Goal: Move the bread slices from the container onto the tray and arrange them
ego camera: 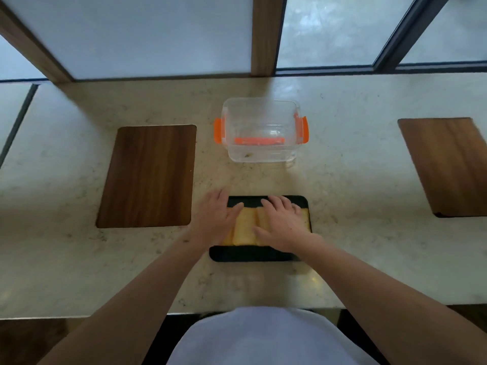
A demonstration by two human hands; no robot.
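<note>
Pale marbled worktop (342,180) running along a row of frosted windows (163,35), seen from above. Both hands are down on a black tray (253,255) right at the near edge. The left hand (214,219) lies flat with fingers spread, palm on the left end of the bread (246,227), fingertips reaching past the tray's far-left corner. The right hand (282,223) is also flat and open, pressing on the slices just beside the left one, not gripping anything as far as I can see. Between the two hands you can see golden slices lying side by side in a row; more poke out past the right hand on its far side. How many there are in total I can't tell, the hands cover too much.

Straight beyond the hands sits the clear container (261,130) with orange clips, no bread in it, just a crumb or two. A dark wooden board (147,175) lies off to the left of the left hand, another board (448,164) well off to the right.
</note>
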